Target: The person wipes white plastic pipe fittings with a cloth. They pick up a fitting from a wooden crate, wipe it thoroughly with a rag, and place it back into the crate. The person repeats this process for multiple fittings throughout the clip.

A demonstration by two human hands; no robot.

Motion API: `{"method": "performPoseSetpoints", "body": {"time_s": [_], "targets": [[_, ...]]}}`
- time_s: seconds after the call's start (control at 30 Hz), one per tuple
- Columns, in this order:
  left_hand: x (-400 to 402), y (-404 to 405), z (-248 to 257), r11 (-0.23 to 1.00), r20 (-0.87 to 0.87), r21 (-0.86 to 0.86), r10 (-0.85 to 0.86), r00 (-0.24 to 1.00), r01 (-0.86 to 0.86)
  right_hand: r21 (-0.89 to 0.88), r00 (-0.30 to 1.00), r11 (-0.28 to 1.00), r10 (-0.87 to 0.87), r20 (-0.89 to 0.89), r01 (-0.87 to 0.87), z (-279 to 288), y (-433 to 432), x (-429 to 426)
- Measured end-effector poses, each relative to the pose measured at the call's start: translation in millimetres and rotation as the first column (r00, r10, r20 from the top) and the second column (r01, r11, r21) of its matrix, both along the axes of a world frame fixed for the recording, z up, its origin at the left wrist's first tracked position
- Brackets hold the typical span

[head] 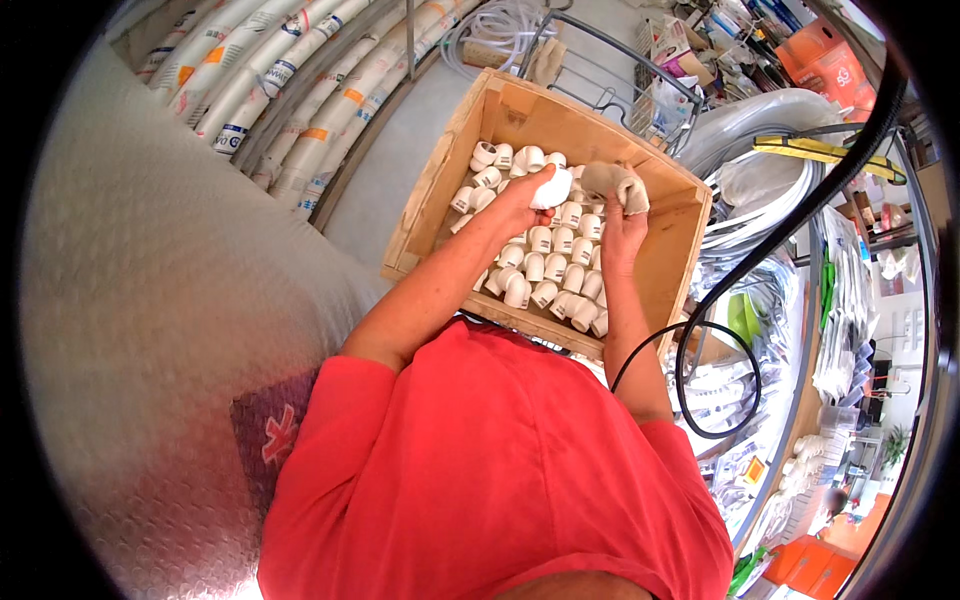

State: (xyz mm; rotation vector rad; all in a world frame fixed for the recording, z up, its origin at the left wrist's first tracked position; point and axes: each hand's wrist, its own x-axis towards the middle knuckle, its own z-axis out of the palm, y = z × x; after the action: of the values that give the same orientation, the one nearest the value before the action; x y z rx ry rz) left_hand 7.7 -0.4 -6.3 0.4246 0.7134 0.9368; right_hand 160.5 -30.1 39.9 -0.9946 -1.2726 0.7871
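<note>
My left hand (525,202) holds a white plastic pipe elbow (551,189) above a wooden crate (442,172). Beside it on the right, my right hand (626,225) grips a greyish-beige cloth (611,182). The cloth and the elbow are close together but seem apart. Inside the crate lie several white pipe elbows (562,240), many standing bend upward in rough rows, each with a small dark label. My forearms reach over the crate's near edge and hide part of its contents.
Wrapped white pipes (322,142) lie on a rack at the upper left. A wire basket cart (615,97) stands beyond the crate. Coiled hose (772,195) and bagged goods crowd the right. A black cable (795,210) hangs across the right side.
</note>
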Motion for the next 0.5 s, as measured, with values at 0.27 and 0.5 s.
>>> {"method": "performPoseSetpoints", "body": {"time_s": [0.27,0.5], "targets": [[4,-1,3,0.99,-0.01,-0.116,0.078,0.997,-0.079,0.228,0.749,0.942,0.037,0.661,-0.247,-1,-4,-18],[-2,1,0,1.0,0.027,-0.022,-0.013,1.0,0.014,-0.245,0.951,0.959,-0.065,0.302,0.143,-25,12,16]]}}
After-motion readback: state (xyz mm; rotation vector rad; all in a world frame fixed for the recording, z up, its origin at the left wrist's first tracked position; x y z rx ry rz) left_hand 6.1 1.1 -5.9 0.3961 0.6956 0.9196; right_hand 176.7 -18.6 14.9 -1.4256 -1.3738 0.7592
